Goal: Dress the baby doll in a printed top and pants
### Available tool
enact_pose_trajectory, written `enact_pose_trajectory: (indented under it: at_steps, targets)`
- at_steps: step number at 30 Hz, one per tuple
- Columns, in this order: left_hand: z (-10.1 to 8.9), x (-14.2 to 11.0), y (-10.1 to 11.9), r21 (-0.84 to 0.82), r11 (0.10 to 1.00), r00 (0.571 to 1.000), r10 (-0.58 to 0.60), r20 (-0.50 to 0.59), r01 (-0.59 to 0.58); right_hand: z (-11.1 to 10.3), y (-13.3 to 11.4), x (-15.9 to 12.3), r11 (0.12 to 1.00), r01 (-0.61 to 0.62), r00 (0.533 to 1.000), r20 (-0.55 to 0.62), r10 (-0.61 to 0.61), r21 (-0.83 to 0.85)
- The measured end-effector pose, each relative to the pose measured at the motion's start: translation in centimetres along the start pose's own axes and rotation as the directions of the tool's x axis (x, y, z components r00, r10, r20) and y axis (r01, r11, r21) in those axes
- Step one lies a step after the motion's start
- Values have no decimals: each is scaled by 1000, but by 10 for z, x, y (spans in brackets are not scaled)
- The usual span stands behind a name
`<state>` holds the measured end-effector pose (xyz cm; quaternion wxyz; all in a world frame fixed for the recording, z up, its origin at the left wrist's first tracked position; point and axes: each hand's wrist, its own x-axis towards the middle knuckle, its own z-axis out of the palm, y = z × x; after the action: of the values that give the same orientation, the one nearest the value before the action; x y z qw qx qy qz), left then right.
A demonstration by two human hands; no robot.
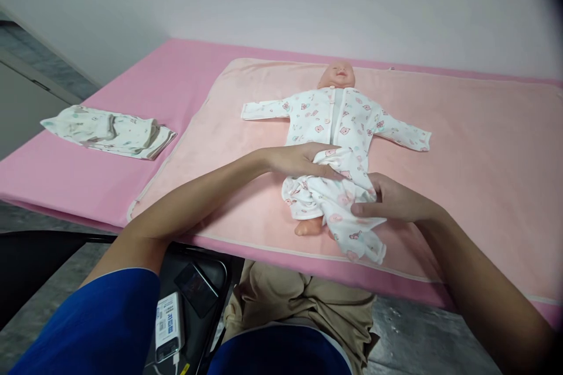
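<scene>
A baby doll (336, 75) lies on its back on a light pink blanket (461, 146), dressed in a white sleepsuit (334, 129) with a pink animal print. The sleepsuit's sleeves spread out to both sides, and its lower part is bunched up over the legs. One bare doll foot (308, 227) sticks out below the cloth. My left hand (303, 159) grips the bunched cloth at the doll's waist. My right hand (389, 199) pinches the cloth of the leg part from the right side.
A folded white garment with a pale print (109, 132) lies on the pink table cover (132, 94) at the left. Below the table edge, a white power bank (168, 323) and a dark device (196, 288) rest on a black chair. A wall runs behind the table.
</scene>
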<state>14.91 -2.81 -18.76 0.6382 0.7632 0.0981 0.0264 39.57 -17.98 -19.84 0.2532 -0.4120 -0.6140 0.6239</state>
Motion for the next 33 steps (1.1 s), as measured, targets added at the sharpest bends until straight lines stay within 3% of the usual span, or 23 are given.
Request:
enact_pose_trajectory:
  at_steps: [2,5,8,12,14,16,18,21,23,26,29,31,33]
  targets:
    - [-1,-2,-1,-7,999,996,-34,78,35,0,2,-1,1000,-5,1000,4,5,31]
    - [-4,-4,-3,-9,996,968,-86,235,91,2,11,0,991,67,979,-198,-43,117]
    - [-6,-4,-6,-9,996,968,-83,236,88,2,15,3,980,107,938,-345,-43,169]
    - [-7,3,-12,-40,999,994,20,104,-16,6,4,2,993,18,992,-127,-3,113]
    - [-5,5,-14,-65,996,997,66,50,-62,9,-3,0,997,10,1000,2,-10,78]
    - [-3,6,-15,-86,995,997,62,38,-58,12,-5,-1,996,-1,999,43,-3,92]
    - [-2,4,-15,-101,995,997,22,75,-15,13,-1,-1,990,11,999,-41,-5,141]
    - [-3,1,-15,-128,990,986,-37,162,59,12,10,2,980,92,964,-263,-43,175]
    - [-5,0,-16,-142,986,981,-54,188,81,12,15,4,977,121,948,-313,-62,174]
    - [-6,0,-20,-136,988,985,-47,165,70,12,11,3,975,94,969,-243,-44,199]
    - [-6,1,-23,-157,987,993,-20,120,39,12,4,-1,986,40,997,-68,-29,165]
    - [-5,1,-23,-162,986,988,-18,150,42,9,3,-3,994,27,997,64,-34,106]
    - [-2,1,-20,-135,989,979,-39,200,67,5,7,-5,994,43,994,97,-53,104]
